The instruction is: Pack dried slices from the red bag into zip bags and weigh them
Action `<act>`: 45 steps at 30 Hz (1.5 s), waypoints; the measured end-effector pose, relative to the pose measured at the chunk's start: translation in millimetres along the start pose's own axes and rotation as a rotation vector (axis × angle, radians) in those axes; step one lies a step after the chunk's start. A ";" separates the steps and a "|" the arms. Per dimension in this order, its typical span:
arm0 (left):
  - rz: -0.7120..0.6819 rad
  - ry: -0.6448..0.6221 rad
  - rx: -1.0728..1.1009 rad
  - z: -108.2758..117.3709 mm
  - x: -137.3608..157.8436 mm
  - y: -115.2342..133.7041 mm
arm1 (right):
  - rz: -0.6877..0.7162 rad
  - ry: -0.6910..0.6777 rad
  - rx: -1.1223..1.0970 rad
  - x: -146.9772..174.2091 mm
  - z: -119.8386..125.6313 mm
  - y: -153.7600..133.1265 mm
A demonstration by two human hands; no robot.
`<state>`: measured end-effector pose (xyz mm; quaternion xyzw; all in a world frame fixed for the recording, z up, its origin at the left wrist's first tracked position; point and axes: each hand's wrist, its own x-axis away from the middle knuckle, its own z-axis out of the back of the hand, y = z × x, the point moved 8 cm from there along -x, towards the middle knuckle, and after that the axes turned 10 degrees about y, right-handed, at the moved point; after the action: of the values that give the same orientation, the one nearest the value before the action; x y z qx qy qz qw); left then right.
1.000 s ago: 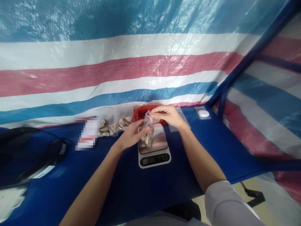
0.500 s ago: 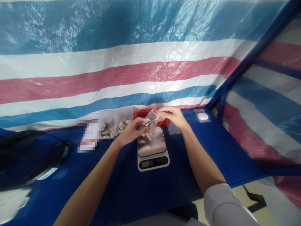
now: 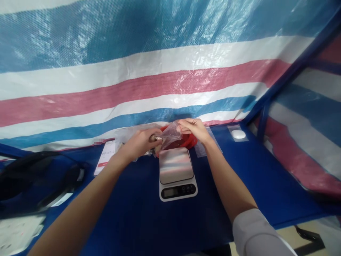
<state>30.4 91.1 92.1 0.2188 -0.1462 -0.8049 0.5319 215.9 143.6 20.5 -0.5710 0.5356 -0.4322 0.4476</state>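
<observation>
Bag point(image 3: 170, 134), clear and creased, ran with its long axis from the left hand point(image 3: 139, 143) up and slightly back to the right hand point(image 3: 195, 129). Its fuller end, with a brown chunk point(image 3: 156, 138) showing, pointed left; the thin, see-through end pointed right. Which end held the mouth could not be told.

Below spread a blue bench point(image 3: 144, 220). On it sat a scale point(image 3: 177, 167), its steel plate bare and its dark display toward the person. Red plastic point(image 3: 189, 140) lay behind the scale, more clear bags point(image 3: 123, 134) behind the left hand, and a phone point(image 3: 107, 153) by the left forearm. Farther left were a black headset point(image 3: 64, 177) and something white point(image 3: 18, 231), blurred. A flat clear bag point(image 3: 201, 151) and a white rounded object point(image 3: 238, 134) lay to the right. Striped sheeting point(image 3: 128, 90) walled the back and right side, beside a blue frame point(image 3: 279, 85).

The bag hung between the hands, just beyond the scale and in front of the red plastic. The left fingers were clamped on its fuller end, the right fingers pinched on the thin one.
</observation>
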 end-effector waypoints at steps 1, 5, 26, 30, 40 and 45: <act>-0.022 -0.012 -0.024 0.4 -3.2 2.1 | -0.007 0.012 -0.001 -1.7 -1.5 2.3; -0.136 -0.064 -0.061 -1.8 -14.4 6.6 | -0.007 -0.011 -0.016 -4.4 -9.6 8.9; 0.169 0.119 0.031 12.9 -41.2 -50.8 | -0.110 0.036 0.131 -14.8 6.1 39.8; 0.197 0.096 0.105 8.5 -48.4 -51.5 | -0.090 0.050 0.206 -16.2 7.0 45.3; 0.135 0.106 0.185 5.5 -52.2 -50.6 | -0.111 0.074 0.231 -16.4 10.4 47.8; 0.092 0.095 0.119 10.3 -58.6 -40.2 | -0.102 0.095 0.290 -15.6 11.6 42.6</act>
<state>13.1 160.8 93.7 0.2808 -0.1782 -0.7583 0.5607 216.8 158.7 -23.9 -0.5060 0.4582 -0.5536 0.4770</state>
